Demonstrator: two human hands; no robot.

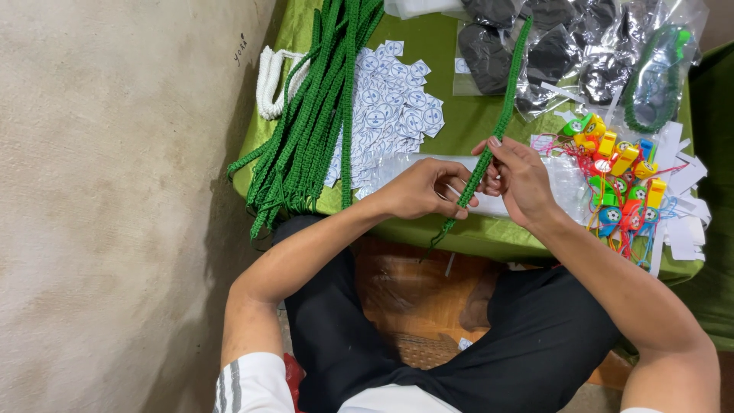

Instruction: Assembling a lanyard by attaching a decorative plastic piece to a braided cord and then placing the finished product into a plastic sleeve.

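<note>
Two hands meet over the near edge of a green-covered surface (451, 122), both pinched on one green cord (495, 130). The cord is a flat, woven strip of bright green with a ribbed, knotted texture. It runs from the far bags down to the hands, and its frayed tail hangs just past the surface's edge, above the lap. The left hand (420, 187) is closed around the cord low down, fingers curled over it. The right hand (520, 180) grips it just above, thumb and fingertips pressed on the strip. The hands are nearly touching.

To the left, a thick bundle of like cords (306, 130) lies across the surface and droops over its corner. A white cord (271, 80) lies beside the bundle at the far left edge. Round-printed white tags (397, 107) lie spread next to the bundle. On the right sits a pile of coloured whistles (619, 180) on thin strings, with white paper slips (684, 206) beneath them.

Clear bags (566, 46) at the far edge hold dark items that cannot be made out; glare hides much of them, and the frame cuts them off. Where the cord ends among the bags is unclear. A clear plastic sheet (428, 164) under the hands is mostly covered.
</note>
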